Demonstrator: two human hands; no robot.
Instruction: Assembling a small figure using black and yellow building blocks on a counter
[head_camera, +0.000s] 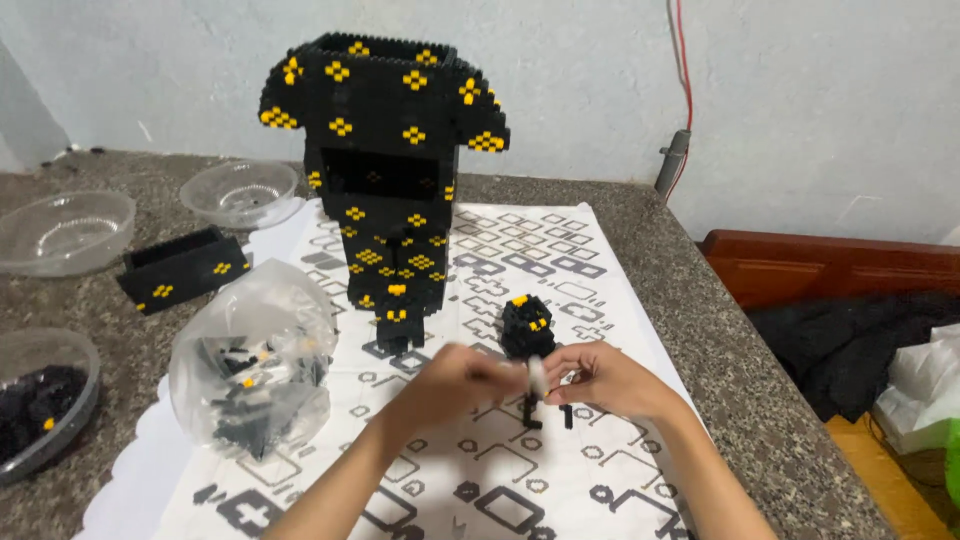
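Both hands (530, 380) pinch small black bricks; plastic bag (250, 360) and bowl (45, 395) hold more.

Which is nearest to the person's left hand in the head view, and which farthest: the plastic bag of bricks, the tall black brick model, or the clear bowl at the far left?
From the left hand:
1. Plastic bag of bricks, just to its left.
2. Tall black brick model, behind it.
3. Clear bowl, far left on the counter.

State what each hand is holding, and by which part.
Both hands, left hand and right hand, meet at a small whitish piece, fingertips pinching it; motion blur hides the exact grip.
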